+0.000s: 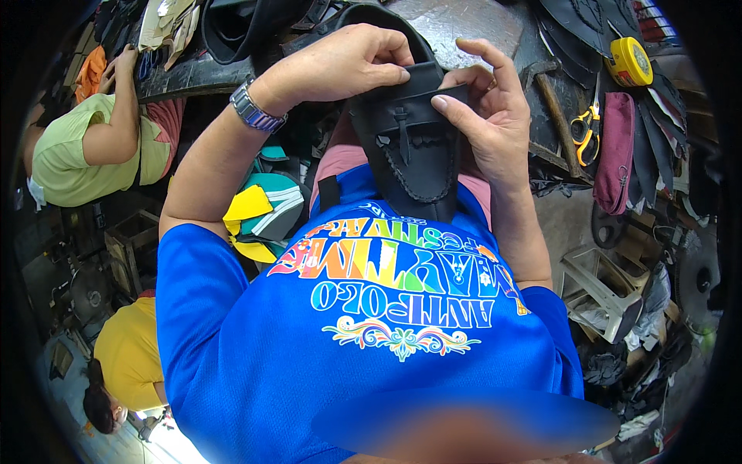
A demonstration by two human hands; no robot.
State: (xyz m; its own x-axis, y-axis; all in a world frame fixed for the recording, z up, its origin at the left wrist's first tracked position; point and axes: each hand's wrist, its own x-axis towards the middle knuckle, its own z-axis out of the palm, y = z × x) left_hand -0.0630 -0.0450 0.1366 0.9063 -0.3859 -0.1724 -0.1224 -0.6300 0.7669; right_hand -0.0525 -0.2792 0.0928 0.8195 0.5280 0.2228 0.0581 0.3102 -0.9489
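A black leather shoe upper (417, 166), with a lacing of stitches round its toe and a small tassel-like strap, lies against my lap. My left hand (352, 62), with a metal watch (255, 108) on the wrist, pinches the top edge of its tongue. On the other side, the thumb and forefinger of my right hand (491, 108) grip the upper's edge, while other fingers are raised. The inside of the upper is mostly hidden.
On the dark bench (456, 31) to the right lie a hammer (558, 116), yellow-handled scissors (586, 135), a yellow tape measure (630, 62) and a maroon pouch (614, 155). Two co-workers sit at left, one in a light green shirt (81, 151), one in yellow (127, 356).
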